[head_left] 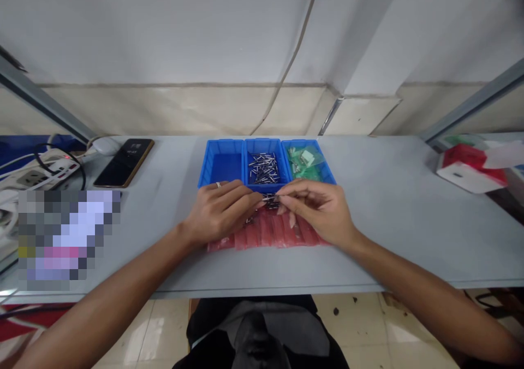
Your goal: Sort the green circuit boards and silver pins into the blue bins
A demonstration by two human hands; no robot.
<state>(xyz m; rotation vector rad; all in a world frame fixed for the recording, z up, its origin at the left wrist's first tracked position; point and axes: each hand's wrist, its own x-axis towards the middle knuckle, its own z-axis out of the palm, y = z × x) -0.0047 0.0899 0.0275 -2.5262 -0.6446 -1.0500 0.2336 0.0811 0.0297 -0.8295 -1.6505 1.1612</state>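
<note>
My left hand (223, 210) and my right hand (319, 208) meet over the front edge of the blue bins, fingertips almost touching. Between them is a small thin metal pin (269, 198), its ends pinched by the fingers of both hands. Just beyond, the middle blue bin (264, 188) holds a heap of similar shiny metal pins (264, 168). Beneath my hands lies a row of pink plastic bags (266, 232), partly covered by them. More pins show dimly between my hands, on or near the bags.
Left of the middle bin stands another blue bin (202, 175); the right one (329, 173) holds a green and clear bag (305, 161). A phone (125, 162), power strips (39, 178) and a blurred-out item (67, 238) lie at left. A red and white box (470, 170) stands right.
</note>
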